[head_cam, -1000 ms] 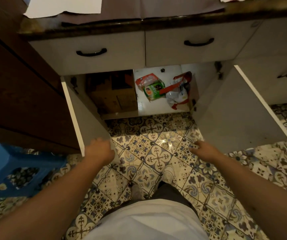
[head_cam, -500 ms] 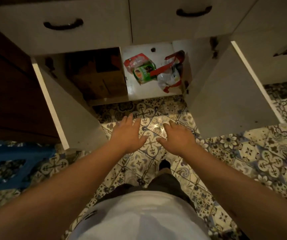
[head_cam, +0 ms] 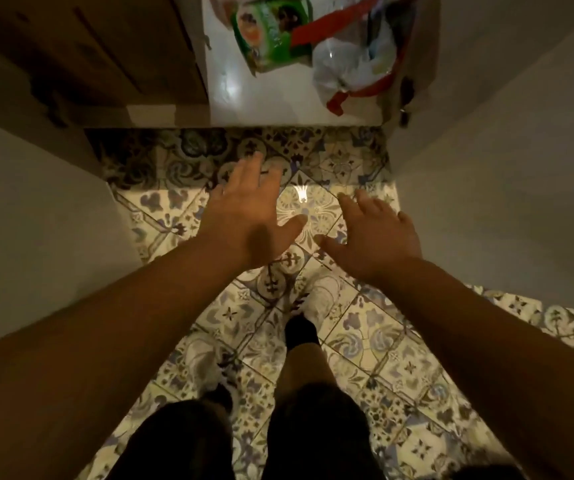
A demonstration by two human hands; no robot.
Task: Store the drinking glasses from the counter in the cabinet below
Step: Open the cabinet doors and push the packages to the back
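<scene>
The cabinet below the counter stands open, its white shelf floor [head_cam: 261, 102] showing at the top of the head view. Both doors are swung out: the left door [head_cam: 36, 230] and the right door [head_cam: 507, 188]. My left hand [head_cam: 247, 220] and my right hand [head_cam: 372, 237] hover side by side over the patterned floor tiles, just in front of the cabinet opening. Both are empty with fingers spread. No drinking glasses and no counter are in view.
Inside the cabinet lie a green packet [head_cam: 271, 32] and a clear plastic bag with red handles [head_cam: 351, 67]. A brown cardboard box [head_cam: 105, 53] fills the left half. My legs and white shoes [head_cam: 323, 296] stand on the tiled floor [head_cam: 382, 334] between the doors.
The view has dropped lower and closer to the cabinet, so the drawers and counter left the frame. My hands left the door edges, came together and now reach forward toward the opening.
</scene>
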